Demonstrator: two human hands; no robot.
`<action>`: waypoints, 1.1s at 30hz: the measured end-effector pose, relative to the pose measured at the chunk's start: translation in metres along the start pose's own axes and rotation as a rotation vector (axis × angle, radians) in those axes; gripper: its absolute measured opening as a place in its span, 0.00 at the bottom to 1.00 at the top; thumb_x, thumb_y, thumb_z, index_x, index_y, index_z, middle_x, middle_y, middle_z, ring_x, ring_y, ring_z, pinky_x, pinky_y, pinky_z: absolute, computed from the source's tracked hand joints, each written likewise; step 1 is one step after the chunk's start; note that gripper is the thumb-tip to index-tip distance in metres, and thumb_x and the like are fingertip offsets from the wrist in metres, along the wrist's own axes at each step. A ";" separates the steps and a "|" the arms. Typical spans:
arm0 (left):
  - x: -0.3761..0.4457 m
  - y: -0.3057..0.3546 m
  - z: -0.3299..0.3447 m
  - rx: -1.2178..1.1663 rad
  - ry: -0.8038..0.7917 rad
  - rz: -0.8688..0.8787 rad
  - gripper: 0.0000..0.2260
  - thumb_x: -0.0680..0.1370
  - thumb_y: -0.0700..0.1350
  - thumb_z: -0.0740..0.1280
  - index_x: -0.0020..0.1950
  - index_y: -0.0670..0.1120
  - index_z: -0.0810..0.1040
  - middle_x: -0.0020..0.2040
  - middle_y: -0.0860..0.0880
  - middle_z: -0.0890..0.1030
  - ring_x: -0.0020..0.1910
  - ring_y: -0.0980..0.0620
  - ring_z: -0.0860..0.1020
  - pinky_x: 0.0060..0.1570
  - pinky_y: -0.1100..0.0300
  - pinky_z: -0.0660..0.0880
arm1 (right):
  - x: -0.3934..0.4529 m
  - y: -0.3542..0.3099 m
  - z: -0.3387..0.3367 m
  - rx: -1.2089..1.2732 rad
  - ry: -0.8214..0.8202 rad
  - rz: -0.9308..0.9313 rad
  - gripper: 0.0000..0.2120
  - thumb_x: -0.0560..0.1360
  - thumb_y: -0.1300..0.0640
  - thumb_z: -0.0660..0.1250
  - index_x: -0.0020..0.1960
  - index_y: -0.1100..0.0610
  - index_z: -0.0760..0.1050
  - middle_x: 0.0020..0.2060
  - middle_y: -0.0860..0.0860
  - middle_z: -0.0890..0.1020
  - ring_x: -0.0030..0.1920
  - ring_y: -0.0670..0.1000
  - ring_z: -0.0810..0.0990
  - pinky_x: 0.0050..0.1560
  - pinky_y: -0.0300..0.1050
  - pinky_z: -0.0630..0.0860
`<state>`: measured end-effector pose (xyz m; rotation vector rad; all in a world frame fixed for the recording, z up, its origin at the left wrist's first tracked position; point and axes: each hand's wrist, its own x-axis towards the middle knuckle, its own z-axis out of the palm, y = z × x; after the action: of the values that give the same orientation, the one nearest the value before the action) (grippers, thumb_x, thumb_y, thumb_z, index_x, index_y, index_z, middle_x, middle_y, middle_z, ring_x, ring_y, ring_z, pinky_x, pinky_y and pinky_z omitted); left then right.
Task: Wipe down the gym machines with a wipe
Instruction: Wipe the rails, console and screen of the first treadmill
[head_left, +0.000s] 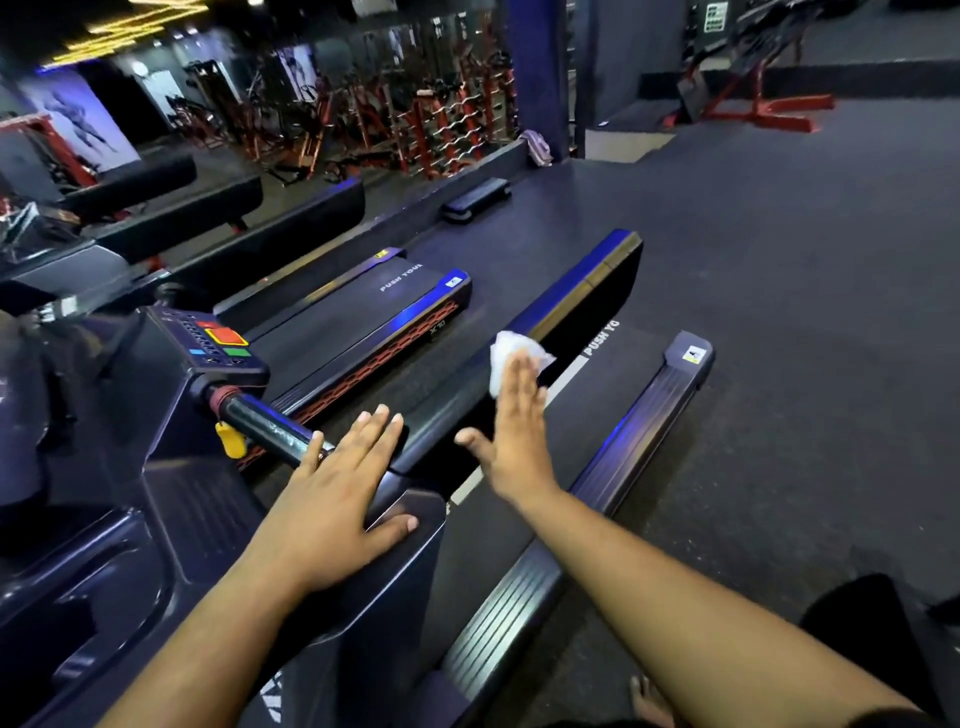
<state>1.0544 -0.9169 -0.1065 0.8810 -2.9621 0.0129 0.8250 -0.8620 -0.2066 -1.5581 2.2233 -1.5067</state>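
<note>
1. On the near treadmill's side rail (571, 306), the right hand (514, 431) presses a crumpled white wipe (506, 358) with straight, flat fingers.
2. Beside it, the left hand (337, 499) rests spread and released on the dark housing (415, 519), near the handlebar (265, 423).

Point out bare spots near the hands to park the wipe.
Free: treadmill belt between right hand and right side rail; dark floor beyond that rail. Crowded: console and handlebar by left hand.
</note>
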 end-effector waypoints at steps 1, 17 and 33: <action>0.001 0.001 0.000 -0.003 0.000 -0.006 0.45 0.72 0.74 0.52 0.82 0.58 0.38 0.81 0.60 0.36 0.80 0.60 0.38 0.78 0.50 0.38 | 0.009 0.006 -0.007 -0.015 0.010 0.037 0.58 0.69 0.19 0.47 0.81 0.59 0.36 0.81 0.57 0.40 0.80 0.53 0.34 0.78 0.67 0.44; 0.009 0.009 0.000 0.005 0.018 -0.110 0.47 0.72 0.75 0.50 0.82 0.55 0.34 0.83 0.56 0.39 0.81 0.58 0.39 0.81 0.47 0.44 | 0.056 0.028 -0.056 -0.421 -0.179 -0.285 0.57 0.68 0.18 0.46 0.80 0.60 0.59 0.79 0.58 0.60 0.80 0.59 0.55 0.76 0.71 0.46; 0.004 0.012 -0.001 0.012 0.031 -0.201 0.50 0.74 0.76 0.56 0.80 0.54 0.29 0.83 0.55 0.37 0.81 0.58 0.38 0.81 0.50 0.43 | 0.072 0.029 -0.065 -0.451 -0.207 -0.388 0.54 0.69 0.19 0.48 0.76 0.61 0.66 0.74 0.58 0.68 0.77 0.60 0.63 0.76 0.69 0.52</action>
<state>1.0450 -0.9091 -0.1057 1.1643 -2.8337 0.0358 0.7359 -0.8705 -0.1602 -2.2617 2.3419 -0.8645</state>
